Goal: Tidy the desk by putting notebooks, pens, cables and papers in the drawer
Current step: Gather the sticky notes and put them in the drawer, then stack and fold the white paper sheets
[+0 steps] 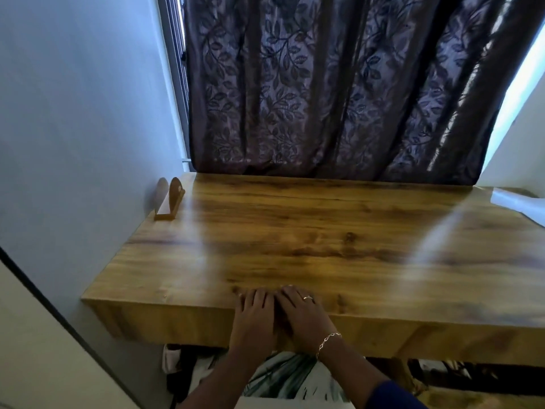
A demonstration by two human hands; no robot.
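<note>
We are resting both hands flat on the near edge of the wooden bench, fingers lying over the top and palms against the front panel. Our left hand and right hand are lying side by side, touching, both released and grasping nothing. The drawer is not showing as a separate part; we cannot tell where its front is sitting. A small wooden stand is standing at the far left corner by the wall, and a pale sheet is lying at the far right edge.
</note>
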